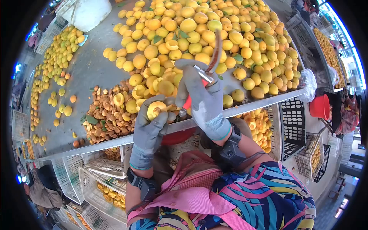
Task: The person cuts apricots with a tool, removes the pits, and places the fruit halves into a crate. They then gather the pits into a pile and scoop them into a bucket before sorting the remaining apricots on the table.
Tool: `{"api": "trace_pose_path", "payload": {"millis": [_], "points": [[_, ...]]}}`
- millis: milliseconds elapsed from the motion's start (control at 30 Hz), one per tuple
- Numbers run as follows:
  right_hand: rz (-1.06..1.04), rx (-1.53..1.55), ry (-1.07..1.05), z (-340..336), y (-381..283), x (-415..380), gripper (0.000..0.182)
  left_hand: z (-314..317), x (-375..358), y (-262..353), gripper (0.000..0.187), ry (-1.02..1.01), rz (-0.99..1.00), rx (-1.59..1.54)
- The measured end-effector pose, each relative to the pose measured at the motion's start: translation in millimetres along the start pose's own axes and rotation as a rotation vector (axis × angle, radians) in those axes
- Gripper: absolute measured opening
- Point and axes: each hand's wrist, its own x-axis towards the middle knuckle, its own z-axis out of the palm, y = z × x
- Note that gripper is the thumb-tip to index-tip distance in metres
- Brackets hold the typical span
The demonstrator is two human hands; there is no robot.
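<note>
Cut apricot [153, 107], brown pit [157, 111] showing: right of pit heap [108, 113], grasped in left hand [147, 130]. Likely light, soft, slippery, easily bruised; best held gently by outer skin. Red-handled curved tool [204, 75]: farther right of pit heap, clasped in right hand [201, 94].

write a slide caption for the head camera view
A gloved left hand holds an opened fruit, the right hand a curved red-handled tool, before heaped yellow fruit and brown pits.
</note>
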Motion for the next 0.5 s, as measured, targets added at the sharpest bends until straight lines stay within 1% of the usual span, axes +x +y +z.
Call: {"api": "trace_pose_path", "payload": {"millis": [33,100,167,200,267,400,467,500], "points": [[-0.003,-0.006,0.005,5,-4,-1,0.019,3,0,-1,0.047,-0.004,-0.020,-0.036],[-0.059,0.144,0.084,14,-9,-3,0.020,6,-1,-3,0.045,-0.015,-0.038,-0.076],[-0.102,0.129,0.104,18,-9,-5,0.020,4,-4,-5,0.044,-0.095,-0.104,-0.024],[-0.134,0.109,0.104,20,-8,-7,0.020,7,-4,-6,0.044,-0.098,-0.104,-0.028],[-0.179,0.074,0.087,19,-2,-10,0.018,13,-6,-10,0.045,-0.080,-0.044,-0.074],[-0.243,0.016,0.008,13,12,-15,0.016,22,-11,-4,0.043,-0.013,-0.049,-0.071],[-0.439,-0.373,-0.023,10,17,-17,0.015,23,-11,-1,0.039,0.023,-0.092,0.010],[-0.437,-0.377,-0.030,10,19,-18,0.015,22,-12,-2,0.039,0.026,-0.089,0.003]]}}
